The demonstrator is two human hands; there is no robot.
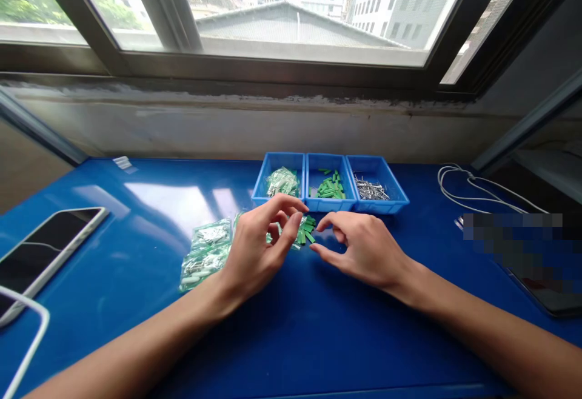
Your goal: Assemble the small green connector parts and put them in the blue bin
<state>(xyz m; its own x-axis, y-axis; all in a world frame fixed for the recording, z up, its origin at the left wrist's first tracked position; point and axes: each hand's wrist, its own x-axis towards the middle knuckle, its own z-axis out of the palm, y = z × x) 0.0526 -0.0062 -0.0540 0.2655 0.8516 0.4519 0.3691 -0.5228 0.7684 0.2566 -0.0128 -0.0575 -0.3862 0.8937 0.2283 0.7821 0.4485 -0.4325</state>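
My left hand (259, 244) hovers over the blue table with its fingers curved and a gap between thumb and index finger; nothing shows in it. Facing it, my right hand (366, 247) has thumb and index finger apart, also with nothing between them. Small green strips (307, 229) lie in a loose pile between the hands, partly hidden behind the left one. Beside my left wrist, clear bags (204, 259) hold green and silvery pieces. Beyond the hands are three blue bins: one with bagged pieces (282, 182), one with green strips (331, 187), one with thin metal pieces (370, 190).
A white-edged tablet or phone (43, 250) lies at the left, near a white cable (39, 332). Another coiled cable (448, 190) and a dark device (545, 293) are on the right. The window wall (182, 123) bounds the far side of the table.
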